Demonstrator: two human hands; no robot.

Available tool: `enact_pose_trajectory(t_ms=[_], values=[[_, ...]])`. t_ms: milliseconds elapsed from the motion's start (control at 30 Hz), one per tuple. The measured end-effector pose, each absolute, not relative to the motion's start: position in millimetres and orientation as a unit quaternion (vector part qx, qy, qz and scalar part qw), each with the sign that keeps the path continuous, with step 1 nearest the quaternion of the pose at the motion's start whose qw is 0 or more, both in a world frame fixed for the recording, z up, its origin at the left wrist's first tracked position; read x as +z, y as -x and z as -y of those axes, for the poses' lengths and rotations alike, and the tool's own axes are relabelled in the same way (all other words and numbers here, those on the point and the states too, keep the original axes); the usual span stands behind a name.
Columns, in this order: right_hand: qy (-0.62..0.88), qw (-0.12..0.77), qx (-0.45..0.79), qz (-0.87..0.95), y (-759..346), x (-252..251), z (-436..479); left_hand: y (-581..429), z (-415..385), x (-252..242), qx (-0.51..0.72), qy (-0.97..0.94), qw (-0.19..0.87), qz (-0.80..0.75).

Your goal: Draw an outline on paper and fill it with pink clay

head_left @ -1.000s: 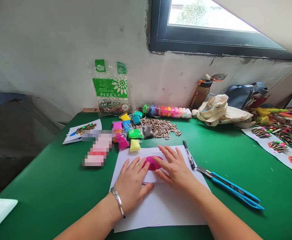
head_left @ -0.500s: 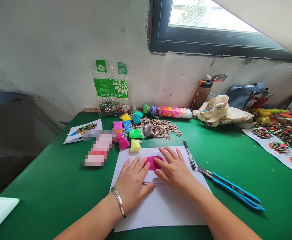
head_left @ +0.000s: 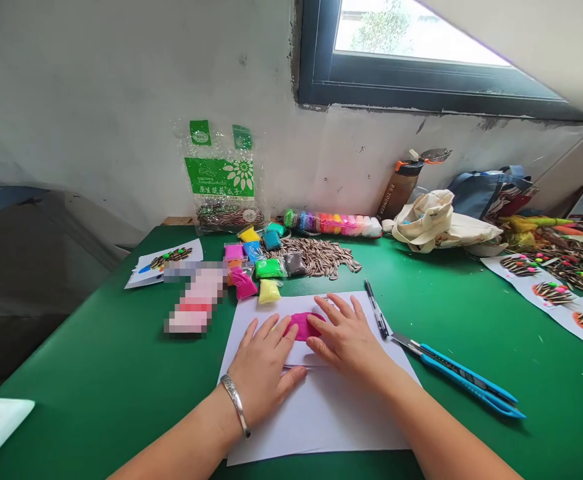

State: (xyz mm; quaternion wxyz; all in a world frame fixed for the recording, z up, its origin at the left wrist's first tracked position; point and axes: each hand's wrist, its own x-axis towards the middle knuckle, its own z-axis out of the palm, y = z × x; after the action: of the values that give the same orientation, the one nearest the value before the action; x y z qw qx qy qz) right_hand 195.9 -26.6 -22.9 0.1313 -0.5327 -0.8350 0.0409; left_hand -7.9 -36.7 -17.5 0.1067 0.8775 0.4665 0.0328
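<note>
A flattened magenta clay piece point(head_left: 303, 327) lies on a smaller white sheet atop larger white paper point(head_left: 341, 413). My left hand point(head_left: 261, 367), with a silver bangle on its wrist, rests palm down, fingers spread, its fingertips on the clay's left edge. From the right, my right hand point(head_left: 346, 337) touches the clay with its fingertips, the fingers apart. Parts of the clay's edges are hidden under the fingers. Neither hand grips anything.
Bagged coloured clay point(head_left: 269, 268) and loose sunflower seeds point(head_left: 328, 257) lie behind the paper. On the right are a pen point(head_left: 376, 310), a blue-handled cutter point(head_left: 471, 383) and seed pictures point(head_left: 554, 293). A pixelated pink item point(head_left: 198, 300) is at left.
The whole view has shifted very slightly. Both hands stay in nearly the same place on the clay.
</note>
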Motion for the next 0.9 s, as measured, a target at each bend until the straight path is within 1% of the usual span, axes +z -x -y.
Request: enact_pose_trajectory(t_ms=[100,200,300,633,900], values=[[0.541,0.169,0.059,0.822,-200,-28,23,8,37,-17,0.038,-0.879,0.105,-0.463],[0.556,0.236,0.071,0.794,-205,-34,17,10,37,-19,0.049,-0.882,0.101,-0.458],[0.551,0.276,0.09,0.782,-209,-38,12,11,35,-22,0.084,-0.886,0.085,-0.449],[0.54,0.278,0.1,0.788,-210,-43,9,20,28,-19,0.25,-0.866,0.011,-0.433],[0.559,0.316,0.085,0.762,-212,-53,5,25,20,-23,0.294,-0.846,-0.013,-0.444]])
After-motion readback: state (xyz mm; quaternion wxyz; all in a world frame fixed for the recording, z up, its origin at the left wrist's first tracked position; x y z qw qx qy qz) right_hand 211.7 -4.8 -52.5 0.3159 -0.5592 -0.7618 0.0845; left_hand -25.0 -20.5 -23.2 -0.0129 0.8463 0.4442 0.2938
